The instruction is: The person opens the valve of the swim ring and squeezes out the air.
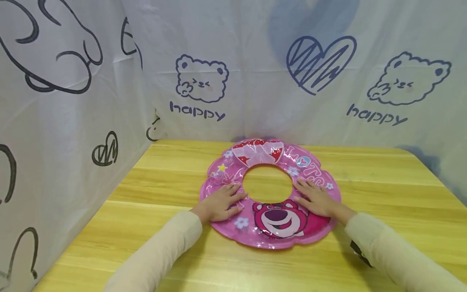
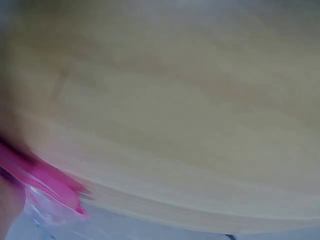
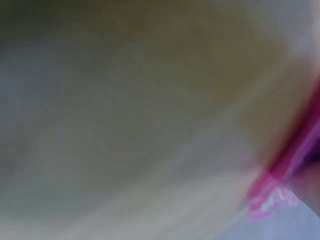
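A pink inflatable swim ring (image 1: 228, 231) with a bear face, a bow and stars printed on it lies flat on the wooden table. On its left side rests my left hand (image 1: 222, 201), palm down with the fingers spread. My right hand (image 1: 316, 198) lies the same way on the right side, fingers pointing toward the hole. In the left wrist view a pink edge of the ring (image 2: 45, 182) shows at the lower left. The right wrist view is blurred, with the ring (image 3: 280, 175) at its right edge.
The wooden table (image 1: 146, 231) stretches out around the ring. White cloth (image 1: 255, 93) printed with bears and hearts hangs behind it, and more cloth (image 1: 65, 134) hangs along the left. Something small and dark (image 1: 359, 253) shows under the right forearm.
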A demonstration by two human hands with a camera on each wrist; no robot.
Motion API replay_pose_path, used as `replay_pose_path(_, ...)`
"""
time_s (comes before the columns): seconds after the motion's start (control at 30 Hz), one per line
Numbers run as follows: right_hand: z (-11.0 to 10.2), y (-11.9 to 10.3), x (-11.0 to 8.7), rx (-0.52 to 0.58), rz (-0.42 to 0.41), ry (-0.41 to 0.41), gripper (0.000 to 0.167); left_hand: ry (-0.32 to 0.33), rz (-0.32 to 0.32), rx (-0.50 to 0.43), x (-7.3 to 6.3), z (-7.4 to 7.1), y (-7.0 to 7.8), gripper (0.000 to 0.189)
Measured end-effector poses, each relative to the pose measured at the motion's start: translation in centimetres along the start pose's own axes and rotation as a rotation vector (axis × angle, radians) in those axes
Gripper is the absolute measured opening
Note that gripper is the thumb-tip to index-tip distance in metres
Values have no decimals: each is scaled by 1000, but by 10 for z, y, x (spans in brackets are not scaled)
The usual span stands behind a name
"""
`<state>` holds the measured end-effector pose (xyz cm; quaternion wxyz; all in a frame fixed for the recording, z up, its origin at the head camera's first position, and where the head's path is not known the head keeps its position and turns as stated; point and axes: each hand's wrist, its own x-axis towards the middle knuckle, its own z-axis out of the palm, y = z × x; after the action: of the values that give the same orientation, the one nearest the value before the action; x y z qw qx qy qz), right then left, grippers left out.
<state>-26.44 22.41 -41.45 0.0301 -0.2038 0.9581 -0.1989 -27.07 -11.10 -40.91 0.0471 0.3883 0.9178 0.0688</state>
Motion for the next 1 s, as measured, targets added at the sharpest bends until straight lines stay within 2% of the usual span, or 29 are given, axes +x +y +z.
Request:
replay_pose_path(0.1, 4, 2, -2, -29, 48, 78, 80, 4, -25, 44, 2, 3, 6, 62)
replay_pose_path(0.2, 5, 2, -5, -82, 135, 105, 94, -8, -40, 91, 4, 6, 10, 75)
replay_pose_path(0.3, 3, 2, -6, -115, 191, 79, 99, -21, -43, 112, 4, 10, 12, 85)
replay_pose_path(0.5, -1, 3, -4, -76, 236, -33, 101, -35, -50, 157, 5, 12, 14, 94)
replay_pose_path(0.77, -5, 10, 3, -34, 240, -126, 106, -49, -59, 169, 6, 11, 14, 93)
replay_pose_path(1.0, -3, 21, 10, -24, 228, -167, 110, -77, -79, 145, 5, 9, 13, 94)
